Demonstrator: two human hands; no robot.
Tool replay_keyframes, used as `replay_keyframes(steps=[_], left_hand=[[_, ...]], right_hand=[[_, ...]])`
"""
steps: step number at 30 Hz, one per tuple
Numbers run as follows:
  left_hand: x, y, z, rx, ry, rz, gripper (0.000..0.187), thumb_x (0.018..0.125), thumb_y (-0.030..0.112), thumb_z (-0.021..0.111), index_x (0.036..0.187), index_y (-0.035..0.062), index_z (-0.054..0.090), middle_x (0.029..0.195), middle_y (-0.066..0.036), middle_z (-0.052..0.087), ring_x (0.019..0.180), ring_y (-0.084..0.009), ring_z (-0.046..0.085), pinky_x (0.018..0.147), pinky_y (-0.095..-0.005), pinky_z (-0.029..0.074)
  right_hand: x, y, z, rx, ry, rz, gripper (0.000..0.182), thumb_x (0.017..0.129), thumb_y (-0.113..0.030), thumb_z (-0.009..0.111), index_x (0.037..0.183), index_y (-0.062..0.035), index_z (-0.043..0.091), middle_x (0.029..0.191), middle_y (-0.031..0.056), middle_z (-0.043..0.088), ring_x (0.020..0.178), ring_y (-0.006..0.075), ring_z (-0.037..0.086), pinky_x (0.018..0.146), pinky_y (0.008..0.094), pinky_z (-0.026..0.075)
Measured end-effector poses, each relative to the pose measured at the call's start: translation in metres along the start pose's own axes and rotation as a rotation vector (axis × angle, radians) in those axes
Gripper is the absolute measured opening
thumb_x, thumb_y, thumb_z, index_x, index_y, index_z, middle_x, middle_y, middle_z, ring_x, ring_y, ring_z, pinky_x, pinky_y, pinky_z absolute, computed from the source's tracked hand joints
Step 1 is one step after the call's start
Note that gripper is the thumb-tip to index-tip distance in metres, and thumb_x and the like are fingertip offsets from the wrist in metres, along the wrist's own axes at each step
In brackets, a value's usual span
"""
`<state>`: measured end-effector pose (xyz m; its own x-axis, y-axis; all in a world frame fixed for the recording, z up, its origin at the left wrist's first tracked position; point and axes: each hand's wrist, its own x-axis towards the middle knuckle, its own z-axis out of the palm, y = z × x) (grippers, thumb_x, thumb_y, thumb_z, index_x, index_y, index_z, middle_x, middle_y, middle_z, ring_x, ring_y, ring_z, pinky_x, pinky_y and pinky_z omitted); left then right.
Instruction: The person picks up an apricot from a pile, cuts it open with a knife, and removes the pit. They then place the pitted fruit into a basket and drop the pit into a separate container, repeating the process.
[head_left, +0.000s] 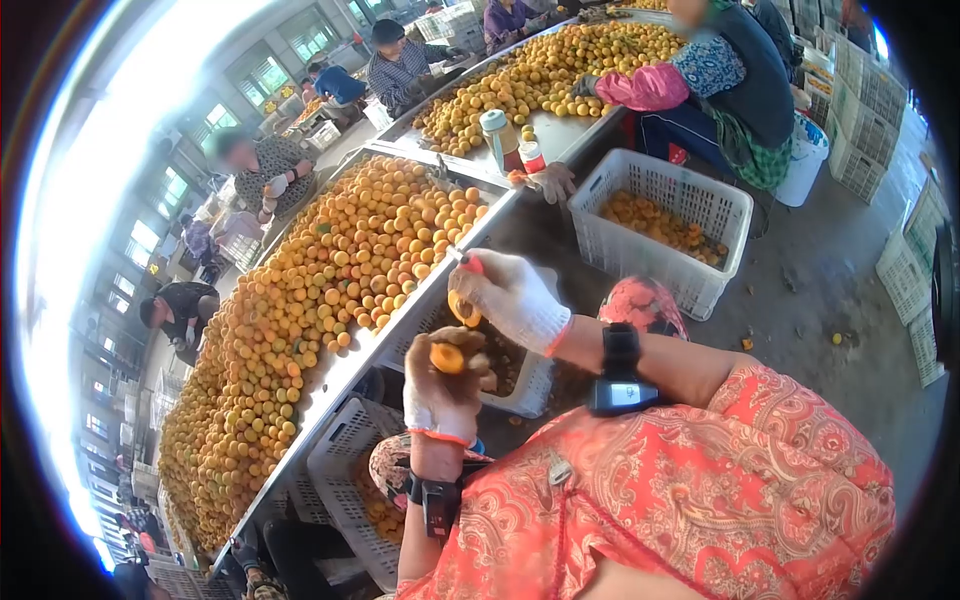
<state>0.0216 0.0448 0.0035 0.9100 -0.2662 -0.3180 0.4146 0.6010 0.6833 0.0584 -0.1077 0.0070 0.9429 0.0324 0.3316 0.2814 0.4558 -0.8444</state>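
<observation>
My left hand [440,395], in a white work glove stained brown, is closed around an apricot half [447,358]. Just above and to the right of it, my right hand [512,298] wears a cleaner white glove. Its fingers grip a small knife [470,263] with a red handle, the short blade pointing up and left. Another apricot piece [463,308] is also held under those fingers. Both hands are over a white crate [535,390] beside the metal table's edge, and its contents are dark and partly hidden by my hands.
A long metal table [400,325] bears a large heap of apricots [300,300]. White crates with cut fruit stand at the right [655,175] and below the table [345,450]. A bottle [500,140] stands on the table. Several co-workers sit around, one person [730,80] at upper right.
</observation>
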Motion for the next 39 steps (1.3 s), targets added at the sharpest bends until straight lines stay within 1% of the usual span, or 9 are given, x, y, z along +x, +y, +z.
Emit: replay_keyframes(steps=[2, 4, 6, 13, 18, 19, 22, 26, 39], left_hand=[[0.007, -0.011, -0.002, 0.295, -0.083, 0.127, 0.026, 0.100, 0.034, 0.043, 0.108, 0.0123, 0.056, 0.086, -0.003, 0.055, 0.069, -0.0138, 0.049, 0.058, -0.0278, 0.038], [0.002, -0.011, 0.004, 0.276, -0.017, 0.120, 0.017, 0.102, 0.028, 0.045, 0.107, 0.0134, 0.054, 0.084, -0.002, 0.054, 0.067, -0.0113, 0.050, 0.052, -0.0233, 0.035], [-0.009, -0.009, 0.001, 0.155, -0.018, 0.096, 0.011, 0.101, 0.024, 0.050, 0.103, 0.0126, 0.052, 0.080, 0.000, 0.052, 0.060, -0.0092, 0.047, 0.045, -0.0202, 0.029], [-0.013, -0.004, -0.007, 0.057, -0.026, 0.104, 0.014, 0.097, 0.024, 0.057, 0.102, 0.0116, 0.053, 0.079, -0.004, 0.052, 0.050, -0.0080, 0.036, 0.043, -0.0211, 0.025], [-0.015, -0.003, -0.009, -0.013, -0.018, 0.085, 0.019, 0.094, 0.022, 0.059, 0.107, 0.0102, 0.054, 0.079, -0.004, 0.051, 0.050, -0.0087, 0.036, 0.044, -0.0222, 0.027], [-0.014, -0.002, -0.007, 0.012, -0.041, 0.113, 0.020, 0.093, 0.019, 0.058, 0.110, 0.0096, 0.054, 0.078, -0.004, 0.050, 0.050, -0.0091, 0.036, 0.043, -0.0222, 0.027], [-0.015, -0.002, -0.004, 0.148, -0.083, 0.194, 0.035, 0.087, 0.006, 0.053, 0.122, 0.0093, 0.053, 0.077, -0.003, 0.046, 0.052, -0.0091, 0.037, 0.043, -0.0215, 0.028], [-0.019, -0.001, -0.005, 0.211, -0.172, 0.228, 0.043, 0.088, 0.007, 0.055, 0.129, 0.0112, 0.050, 0.084, -0.001, 0.049, 0.060, -0.0065, 0.041, 0.047, -0.0186, 0.030], [-0.014, -0.007, 0.002, 0.170, -0.078, 0.244, 0.040, 0.085, -0.002, 0.056, 0.122, 0.0103, 0.051, 0.083, -0.003, 0.054, 0.052, -0.0058, 0.043, 0.041, -0.0178, 0.028]], right_hand=[[-0.004, 0.001, 0.006, -0.080, -0.123, 0.091, 0.020, 0.099, -0.020, 0.059, 0.090, -0.0029, 0.061, 0.072, -0.0001, 0.058, 0.068, 0.0059, 0.053, 0.062, 0.0249, 0.046], [-0.004, 0.007, 0.003, -0.752, -0.172, -0.284, 0.020, 0.091, -0.024, 0.067, 0.094, -0.0050, 0.062, 0.080, 0.0150, 0.063, 0.074, 0.0331, 0.063, 0.070, 0.0390, 0.050], [-0.004, 0.009, 0.002, -0.851, -0.142, -0.428, 0.022, 0.088, -0.025, 0.069, 0.094, -0.0047, 0.062, 0.085, 0.0187, 0.062, 0.082, 0.0411, 0.060, 0.072, 0.0421, 0.049], [-0.001, -0.006, 0.002, -0.718, -0.085, -0.266, 0.024, 0.091, -0.030, 0.068, 0.088, -0.0065, 0.065, 0.075, 0.0163, 0.059, 0.076, 0.0373, 0.061, 0.067, 0.0421, 0.049], [0.013, -0.019, -0.016, -1.188, -0.006, -0.691, 0.029, 0.091, -0.033, 0.068, 0.077, -0.0081, 0.063, 0.074, 0.0142, 0.063, 0.073, 0.0340, 0.064, 0.062, 0.0436, 0.048], [0.011, -0.021, -0.015, -1.076, -0.006, -0.619, 0.028, 0.090, -0.033, 0.068, 0.078, -0.0082, 0.062, 0.071, 0.0132, 0.063, 0.066, 0.0362, 0.063, 0.057, 0.0425, 0.047], [0.002, -0.024, -0.012, -0.356, -0.057, -0.212, 0.030, 0.095, -0.034, 0.067, 0.087, -0.0053, 0.065, 0.064, 0.0036, 0.064, 0.058, 0.0159, 0.064, 0.051, 0.0320, 0.045], [-0.007, -0.054, 0.002, -0.049, -0.042, -0.048, 0.032, 0.094, -0.034, 0.070, 0.087, -0.0028, 0.066, 0.065, 0.0033, 0.064, 0.058, 0.0063, 0.058, 0.049, 0.0205, 0.041], [-0.005, -0.042, 0.001, -0.372, -0.117, 0.046, 0.032, 0.091, -0.034, 0.072, 0.082, -0.0039, 0.068, 0.063, 0.0019, 0.063, 0.053, 0.0065, 0.056, 0.046, 0.0235, 0.042]])
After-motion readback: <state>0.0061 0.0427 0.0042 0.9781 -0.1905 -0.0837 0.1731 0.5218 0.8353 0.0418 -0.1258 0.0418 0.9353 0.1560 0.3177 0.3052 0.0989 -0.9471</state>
